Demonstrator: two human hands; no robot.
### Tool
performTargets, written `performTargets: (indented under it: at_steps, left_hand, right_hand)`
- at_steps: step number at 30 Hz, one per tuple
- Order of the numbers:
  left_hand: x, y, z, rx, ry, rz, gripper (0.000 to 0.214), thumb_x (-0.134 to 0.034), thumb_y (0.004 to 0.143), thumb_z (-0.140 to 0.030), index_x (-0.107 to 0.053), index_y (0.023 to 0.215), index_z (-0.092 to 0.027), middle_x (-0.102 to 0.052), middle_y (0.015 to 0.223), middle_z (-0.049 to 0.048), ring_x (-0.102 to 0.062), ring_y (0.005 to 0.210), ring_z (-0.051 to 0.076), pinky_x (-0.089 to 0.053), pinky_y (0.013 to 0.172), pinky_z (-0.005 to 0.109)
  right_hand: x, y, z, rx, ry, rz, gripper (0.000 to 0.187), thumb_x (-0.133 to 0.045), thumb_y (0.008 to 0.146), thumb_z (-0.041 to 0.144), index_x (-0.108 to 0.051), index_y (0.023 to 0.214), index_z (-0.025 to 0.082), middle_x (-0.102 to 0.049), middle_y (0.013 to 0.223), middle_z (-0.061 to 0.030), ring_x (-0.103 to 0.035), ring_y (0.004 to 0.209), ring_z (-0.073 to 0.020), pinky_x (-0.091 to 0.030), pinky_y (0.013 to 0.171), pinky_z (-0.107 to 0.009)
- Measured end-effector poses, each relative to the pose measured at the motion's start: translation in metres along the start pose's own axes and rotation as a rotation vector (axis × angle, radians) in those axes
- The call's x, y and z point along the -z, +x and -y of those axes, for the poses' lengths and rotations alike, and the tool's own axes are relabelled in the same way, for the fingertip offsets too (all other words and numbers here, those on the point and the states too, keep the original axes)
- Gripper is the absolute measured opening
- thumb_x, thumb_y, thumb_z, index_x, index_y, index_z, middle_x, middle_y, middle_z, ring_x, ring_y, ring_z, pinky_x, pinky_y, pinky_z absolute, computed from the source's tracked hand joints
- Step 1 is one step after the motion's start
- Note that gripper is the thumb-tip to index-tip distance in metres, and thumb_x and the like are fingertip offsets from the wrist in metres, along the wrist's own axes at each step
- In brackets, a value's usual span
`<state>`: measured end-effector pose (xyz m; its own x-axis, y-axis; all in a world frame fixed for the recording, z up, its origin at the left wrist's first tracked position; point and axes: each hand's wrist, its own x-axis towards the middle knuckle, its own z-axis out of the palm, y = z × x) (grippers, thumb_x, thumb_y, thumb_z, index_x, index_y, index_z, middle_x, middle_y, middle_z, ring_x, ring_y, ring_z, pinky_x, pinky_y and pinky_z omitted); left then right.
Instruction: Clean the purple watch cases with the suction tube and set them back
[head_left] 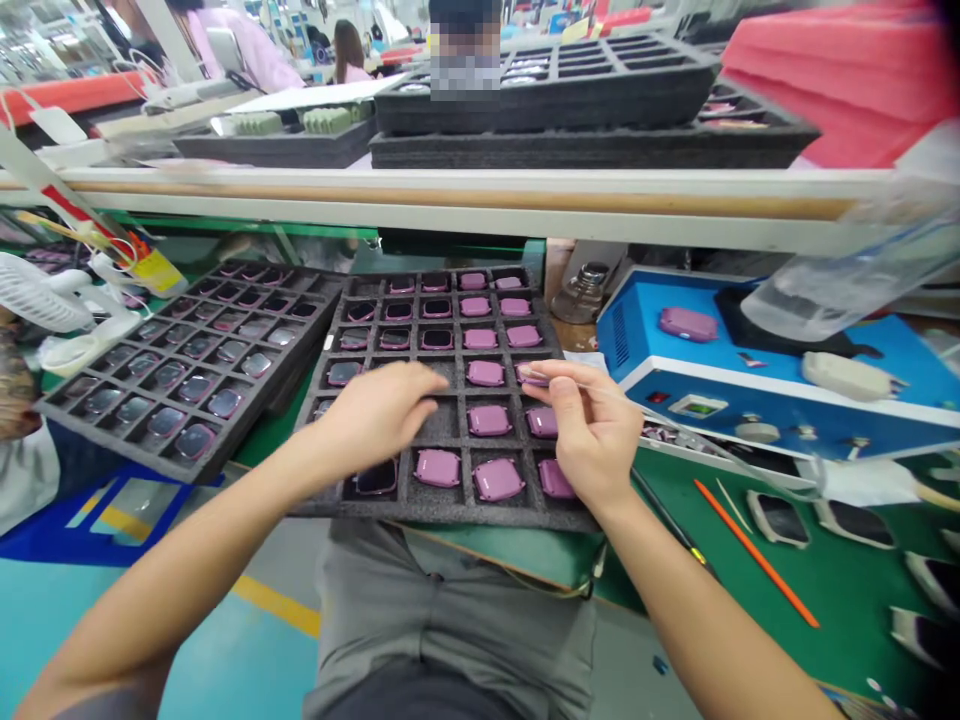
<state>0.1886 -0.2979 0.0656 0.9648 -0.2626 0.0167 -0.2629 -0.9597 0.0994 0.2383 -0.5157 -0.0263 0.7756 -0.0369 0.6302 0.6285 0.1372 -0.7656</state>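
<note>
While I work from afar, my right hand (589, 430) pinches a pink rounded-square casing (531, 374) between thumb and forefinger, at its cell in a black foam tray (442, 510). My left hand (379, 425) is loosely open, fingers curled, over nearby cells and clamped on nothing I can see. A blue machine (750, 390) stands right of the tray, beside a green-matted counter (757, 560).

Right hand (592, 435) pinching the edge of a pink plastic case (531, 374) in a black foam tray (442, 510); left hand (375, 420) spread over neighbouring cells.
</note>
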Motion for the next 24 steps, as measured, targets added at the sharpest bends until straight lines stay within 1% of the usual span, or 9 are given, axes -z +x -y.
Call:
performTargets:
  at_steps: [4, 7, 10, 12, 14, 16, 18, 20, 24]
  left_hand:
    - [-0.007, 0.077, 0.037, 0.079, 0.101, -0.022, 0.041, -0.05, 0.094, -0.025, -0.065, 0.131, -0.02, -0.067, 0.132, 0.0108, -0.063, 0.125, 0.028, -0.05, 0.11, 0.043]
    - [-0.012, 0.107, 0.05, 0.095, 0.106, -0.012, 0.04, -0.054, 0.089, -0.021, -0.069, 0.126, -0.017, -0.071, 0.119, 0.0178, -0.067, 0.115, 0.035, -0.051, 0.102, 0.052]
    - [-0.01, 0.102, 0.038, 0.089, 0.078, -0.077, 0.038, -0.049, 0.092, -0.022, -0.07, 0.124, -0.015, -0.071, 0.118, 0.0182, -0.066, 0.116, 0.035, -0.047, 0.106, 0.055]
    - [-0.009, 0.089, 0.019, 0.058, -0.05, -0.131, 0.038, -0.048, 0.094, -0.026, -0.069, 0.125, -0.017, -0.071, 0.12, 0.0135, -0.066, 0.115, 0.027, -0.049, 0.106, 0.045]
    - [-0.011, 0.076, -0.003, 0.017, -0.455, -0.147, 0.034, -0.055, 0.092, -0.029, -0.07, 0.12, -0.015, -0.073, 0.117, 0.0089, -0.069, 0.103, 0.018, -0.054, 0.096, 0.03]
    - [-0.018, 0.067, -0.022, 0.037, -0.962, -0.104, 0.032, -0.065, 0.087, -0.029, -0.072, 0.113, -0.011, -0.075, 0.109, 0.0089, -0.07, 0.092, 0.014, -0.056, 0.083, 0.023]
    - [-0.028, 0.064, -0.034, 0.097, -1.297, -0.074, 0.036, -0.074, 0.08, -0.029, -0.072, 0.11, -0.009, -0.076, 0.105, 0.0096, -0.071, 0.087, 0.013, -0.057, 0.078, 0.021]
    - [-0.036, 0.064, -0.038, 0.146, -1.439, -0.083, 0.041, -0.081, 0.075, -0.029, -0.072, 0.109, -0.009, -0.077, 0.106, 0.0099, -0.072, 0.088, 0.013, -0.058, 0.081, 0.02]
    - [-0.041, 0.065, -0.036, 0.153, -1.481, -0.081, 0.044, -0.082, 0.075, -0.03, -0.073, 0.113, -0.009, -0.076, 0.112, 0.0093, -0.073, 0.096, 0.012, -0.058, 0.091, 0.018]
  right_hand:
    - [0.0, 0.001, 0.001, -0.039, -0.008, -0.016, 0.023, -0.054, 0.104, 0.032, -0.07, 0.109, 0.016, -0.07, 0.105, -0.0094, -0.074, 0.097, -0.0197, -0.066, 0.082, -0.033]
    - [0.0, 0.001, -0.001, -0.05, -0.016, -0.016, 0.021, -0.055, 0.104, 0.031, -0.069, 0.107, 0.017, -0.07, 0.104, -0.0085, -0.074, 0.094, -0.0178, -0.066, 0.083, -0.032]
    - [0.0, 0.002, -0.001, -0.016, 0.004, -0.048, 0.015, -0.056, 0.104, 0.027, -0.066, 0.109, 0.018, -0.069, 0.102, -0.0067, -0.073, 0.094, -0.0165, -0.066, 0.083, -0.03]
    - [-0.001, 0.002, -0.001, 0.003, 0.021, -0.062, 0.015, -0.056, 0.103, 0.025, -0.064, 0.114, 0.02, -0.069, 0.102, -0.0059, -0.073, 0.094, -0.0164, -0.066, 0.083, -0.031]
    - [-0.001, 0.003, 0.0, 0.015, 0.019, -0.066, 0.014, -0.056, 0.103, 0.023, -0.065, 0.113, 0.02, -0.069, 0.102, -0.0061, -0.073, 0.095, -0.017, -0.066, 0.083, -0.032]
    - [-0.001, 0.004, 0.001, 0.025, 0.006, -0.058, 0.013, -0.056, 0.103, 0.022, -0.068, 0.107, 0.019, -0.068, 0.106, -0.0077, -0.071, 0.099, -0.0189, -0.066, 0.084, -0.035]
    - [0.0, 0.004, 0.001, 0.03, -0.01, -0.049, 0.014, -0.055, 0.103, 0.022, -0.069, 0.103, 0.018, -0.068, 0.11, -0.0093, -0.07, 0.104, -0.021, -0.065, 0.087, -0.038]
    - [0.001, 0.003, 0.0, 0.024, -0.029, -0.039, 0.013, -0.056, 0.102, 0.022, -0.069, 0.104, 0.018, -0.069, 0.111, -0.0097, -0.07, 0.105, -0.022, -0.064, 0.09, -0.04]
    - [0.003, 0.003, 0.0, 0.005, -0.059, -0.023, 0.014, -0.057, 0.102, 0.022, -0.07, 0.107, 0.018, -0.071, 0.11, -0.0093, -0.07, 0.107, -0.0229, -0.062, 0.094, -0.042]
